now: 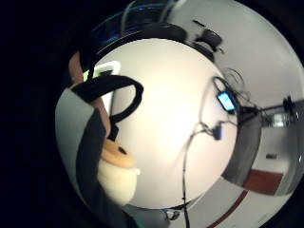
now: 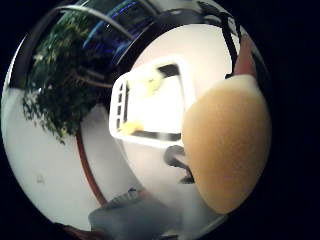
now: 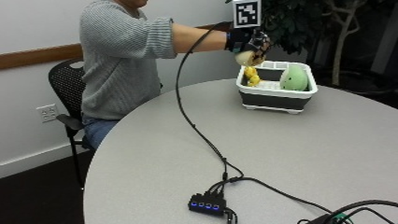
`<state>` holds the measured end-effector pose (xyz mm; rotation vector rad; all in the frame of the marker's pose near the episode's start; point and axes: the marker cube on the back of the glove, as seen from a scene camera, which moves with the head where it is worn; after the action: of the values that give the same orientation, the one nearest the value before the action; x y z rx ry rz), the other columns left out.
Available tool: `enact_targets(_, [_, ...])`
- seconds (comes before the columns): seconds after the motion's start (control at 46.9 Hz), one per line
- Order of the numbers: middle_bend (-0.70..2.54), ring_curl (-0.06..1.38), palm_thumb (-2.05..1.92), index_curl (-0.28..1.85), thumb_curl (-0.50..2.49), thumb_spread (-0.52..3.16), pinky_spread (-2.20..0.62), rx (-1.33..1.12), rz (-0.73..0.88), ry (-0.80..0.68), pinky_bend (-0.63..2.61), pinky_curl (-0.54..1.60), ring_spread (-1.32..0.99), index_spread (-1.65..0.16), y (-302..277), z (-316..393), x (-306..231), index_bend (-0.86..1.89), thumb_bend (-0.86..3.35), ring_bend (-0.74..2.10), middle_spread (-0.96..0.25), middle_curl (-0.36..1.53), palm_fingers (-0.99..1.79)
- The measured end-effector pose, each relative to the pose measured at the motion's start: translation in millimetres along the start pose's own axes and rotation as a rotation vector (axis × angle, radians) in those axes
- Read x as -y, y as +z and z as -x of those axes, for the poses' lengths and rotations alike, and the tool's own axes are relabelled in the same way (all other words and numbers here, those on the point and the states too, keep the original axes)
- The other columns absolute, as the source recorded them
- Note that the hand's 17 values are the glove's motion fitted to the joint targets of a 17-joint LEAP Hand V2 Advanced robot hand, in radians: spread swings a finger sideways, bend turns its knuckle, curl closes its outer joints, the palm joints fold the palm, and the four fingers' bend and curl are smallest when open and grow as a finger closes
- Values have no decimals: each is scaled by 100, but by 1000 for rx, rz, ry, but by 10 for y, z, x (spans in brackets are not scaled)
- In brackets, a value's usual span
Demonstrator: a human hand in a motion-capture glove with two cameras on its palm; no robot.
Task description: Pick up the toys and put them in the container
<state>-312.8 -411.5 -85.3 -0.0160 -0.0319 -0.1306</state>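
Nearest to us on the round grey desk sits one small black hub with a row of blue lights, cables running from it toward the person and off the desk's edge.

Farther along, we see one white container with dark lower walls standing near the desk's far side. Inside it we count two toys: one pale green, rounded toy leaning at the far end, and one yellow toy at the nearer end. In the thumb side palm view the container shows slotted white walls and yellowish pieces inside.

Above the container's near end hangs the gloved right hand, raised off the desk. Its fingers are curled round one tan toy, which hangs just over the container's rim. The tan toy is rounded, a soft orange-tan on its broad face, with a cream-coloured underside in the little finger side view. It fills much of the thumb side view.

Behind the desk we see one person in a grey sweater, one black mesh chair, and a leafy plant.
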Motion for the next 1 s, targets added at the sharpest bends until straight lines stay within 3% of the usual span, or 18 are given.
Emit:
enact_targets(0.171, [85, 69, 58, 94, 95, 63, -40, 18, 37, -140, 112, 48, -59, -46, 303, 952, 149, 74, 10, 106, -31, 74, 69])
enact_targets(0.32, [77, 71, 57, 97, 98, 63, -39, -114, 113, -118, 118, 49, -58, -46, 502, 936, 189, 70, 8, 104, -30, 76, 56])
enact_targets(0.341, [67, 70, 51, 93, 96, 73, -37, -143, 131, -98, 123, 50, -55, -46, 522, 887, 191, 49, 5, 103, -29, 72, 29])
enact_targets(0.384, [43, 69, 32, 91, 88, 88, -28, -137, 157, -89, 133, 57, -46, -42, 543, 844, 188, 41, -6, 84, -25, 66, -34])
enact_targets(0.448, [27, 61, 12, 79, 77, 96, -18, -68, 164, -102, 129, 52, -33, -40, 541, 856, 178, 20, -12, 55, -19, 58, -63])
enact_targets(0.575, [10, 47, 1, 61, 65, 108, -6, -238, 157, -24, 112, 45, -19, -37, 527, 615, 141, 8, -6, 24, -13, 48, -47])
enact_targets(0.767, [7, 40, -3, 50, 53, 119, 2, -16, 188, -246, 98, 38, -10, -35, 428, 529, -362, 12, -4, 16, -11, 37, -32])
enact_targets(1.002, [11, 36, -2, 44, 44, 126, 5, -151, 162, -164, 88, 35, -7, -35, 173, -1086, -1456, 16, -3, 15, -12, 30, -23])
